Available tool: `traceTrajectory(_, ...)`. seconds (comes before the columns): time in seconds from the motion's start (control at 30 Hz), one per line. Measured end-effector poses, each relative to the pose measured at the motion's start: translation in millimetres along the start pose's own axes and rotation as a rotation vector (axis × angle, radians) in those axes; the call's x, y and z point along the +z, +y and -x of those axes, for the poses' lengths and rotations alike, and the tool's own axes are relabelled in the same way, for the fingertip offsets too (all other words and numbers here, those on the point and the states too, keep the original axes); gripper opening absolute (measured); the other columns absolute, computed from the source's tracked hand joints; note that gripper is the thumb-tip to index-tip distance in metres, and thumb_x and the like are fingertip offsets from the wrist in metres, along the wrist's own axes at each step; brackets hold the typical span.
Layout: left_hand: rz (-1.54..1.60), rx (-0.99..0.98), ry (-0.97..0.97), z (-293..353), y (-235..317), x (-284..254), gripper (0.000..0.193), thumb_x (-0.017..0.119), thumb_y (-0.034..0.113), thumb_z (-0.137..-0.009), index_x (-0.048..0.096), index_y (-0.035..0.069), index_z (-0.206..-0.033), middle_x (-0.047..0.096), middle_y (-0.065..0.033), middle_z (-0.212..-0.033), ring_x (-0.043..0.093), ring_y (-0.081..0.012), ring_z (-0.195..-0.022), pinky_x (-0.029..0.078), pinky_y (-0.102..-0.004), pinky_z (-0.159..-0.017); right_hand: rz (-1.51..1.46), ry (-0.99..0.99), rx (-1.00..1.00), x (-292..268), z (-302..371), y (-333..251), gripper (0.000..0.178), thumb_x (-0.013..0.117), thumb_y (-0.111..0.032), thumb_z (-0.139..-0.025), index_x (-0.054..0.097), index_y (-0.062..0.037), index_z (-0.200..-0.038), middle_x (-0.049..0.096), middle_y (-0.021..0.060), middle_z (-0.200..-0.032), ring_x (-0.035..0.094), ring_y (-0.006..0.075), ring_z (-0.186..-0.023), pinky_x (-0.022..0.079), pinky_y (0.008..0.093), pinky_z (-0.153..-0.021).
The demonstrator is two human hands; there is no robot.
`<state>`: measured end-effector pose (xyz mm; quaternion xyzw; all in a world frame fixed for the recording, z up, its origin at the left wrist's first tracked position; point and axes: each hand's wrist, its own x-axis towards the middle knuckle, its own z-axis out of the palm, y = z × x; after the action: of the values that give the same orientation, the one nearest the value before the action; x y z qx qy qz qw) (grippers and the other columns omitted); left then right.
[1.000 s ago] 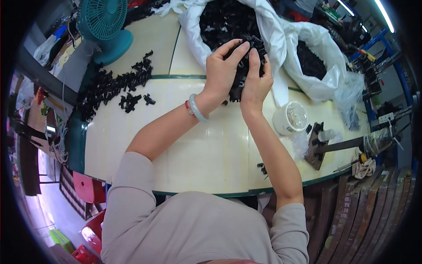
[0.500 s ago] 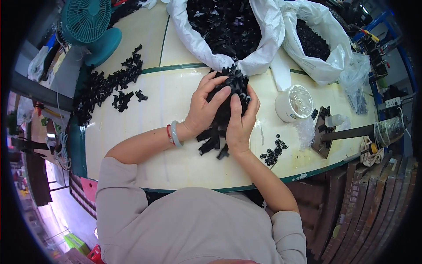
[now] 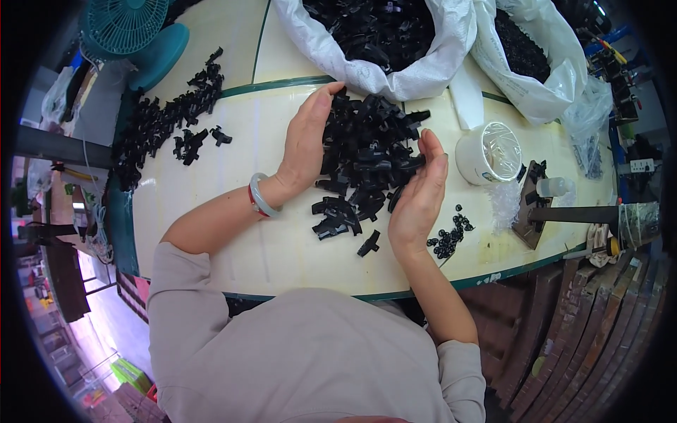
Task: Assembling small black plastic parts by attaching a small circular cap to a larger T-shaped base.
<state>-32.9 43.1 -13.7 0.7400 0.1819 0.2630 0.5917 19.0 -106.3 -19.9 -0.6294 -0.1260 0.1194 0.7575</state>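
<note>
A heap of small black plastic parts (image 3: 370,144) lies on the pale tabletop in front of me. Along its left side rests my left hand (image 3: 305,134), fingers straight and pointing away from me. My right hand (image 3: 421,194) is on the other side of the heap, open, with its palm turned inward and its fingertips by the parts. Neither hand grips anything. One loose black part (image 3: 368,244) lies nearer me, apart from the heap. Just beyond the heap, a white woven sack (image 3: 405,86) gapes open, full of the same kind of black parts.
More black parts (image 3: 166,127) are strewn at the left, near a green fan (image 3: 159,60). To the right are small black rings (image 3: 451,236), a white tub (image 3: 474,156) with clear plastic inside, and a metal bench fixture (image 3: 530,204). A second white sack (image 3: 539,99) holds smaller black pieces.
My hands have moved apart, and the black parts cupped between them are now spread as a heap on the table. The view has shifted slightly.
</note>
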Motion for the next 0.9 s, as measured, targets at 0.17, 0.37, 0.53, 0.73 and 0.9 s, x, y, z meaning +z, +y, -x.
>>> traceTrajectory(0.17, 0.095, -0.040, -0.037, 4.5, -9.0, 0.7, 0.055, 0.022, 0.040, -0.097, 0.041, -0.001, -0.128, 0.045, -0.0112, -0.129, 0.038, -0.0181, -0.123, 0.022, -0.0319, -0.106, -0.035, 0.019, 0.070, -10.4, 0.7, -6.1, 0.056, 0.024, -0.041, -0.097, 0.034, 0.0003, -0.133, 0.036, 0.0125, -0.136, 0.028, 0.0212, -0.130, 0.010, 0.0365, -0.108)
traceTrajectory(0.37, 0.230, -0.097, -0.049, 28.5, -0.4, 4.1, 0.050, 0.028, 0.035, -0.098, 0.042, -0.004, -0.125, 0.048, -0.0120, -0.123, 0.042, -0.0179, -0.116, 0.027, -0.0280, -0.101, -0.119, 0.013, 0.140, -16.1, 16.1, -17.0, 0.056, 0.022, -0.040, -0.097, 0.032, 0.0003, -0.134, 0.033, 0.0139, -0.140, 0.022, 0.0229, -0.134, 0.006, 0.0397, -0.109)
traceTrajectory(0.53, 0.228, -0.102, -0.028, 28.5, 0.2, 6.6, 0.049, 0.028, 0.035, -0.098, 0.041, -0.003, -0.126, 0.047, -0.0116, -0.124, 0.041, -0.0183, -0.118, 0.027, -0.0288, -0.101, -0.111, 0.021, 0.109, -33.1, 23.3, -15.5, 0.052, 0.022, -0.036, -0.097, 0.033, 0.0011, -0.133, 0.033, 0.0156, -0.140, 0.024, 0.0240, -0.133, 0.010, 0.0395, -0.110)
traceTrajectory(0.73, 0.108, -0.092, -0.089, 28.1, 0.1, -5.3, 0.049, 0.023, 0.035, -0.098, 0.038, 0.000, -0.128, 0.042, -0.0110, -0.131, 0.036, -0.0180, -0.124, 0.024, -0.0319, -0.105, 0.037, -0.211, -0.391, -51.8, 44.0, -31.3, 0.037, 0.043, -0.008, -0.088, 0.043, 0.0022, -0.124, 0.049, 0.0183, -0.115, 0.051, 0.0257, -0.101, 0.041, 0.0359, -0.086)
traceTrajectory(0.9, -0.009, 0.012, -0.051, 18.2, -0.3, -8.8, 0.047, 0.025, 0.033, -0.097, 0.045, 0.000, -0.123, 0.048, -0.0091, -0.126, 0.040, -0.0164, -0.120, 0.026, -0.0316, -0.101, -0.709, -0.757, -0.223, -42.5, 63.1, -95.4, 0.018, 0.054, 0.004, -0.072, 0.066, 0.0062, -0.085, 0.056, 0.0146, -0.076, 0.050, 0.0192, -0.049, 0.040, 0.0276, -0.042)
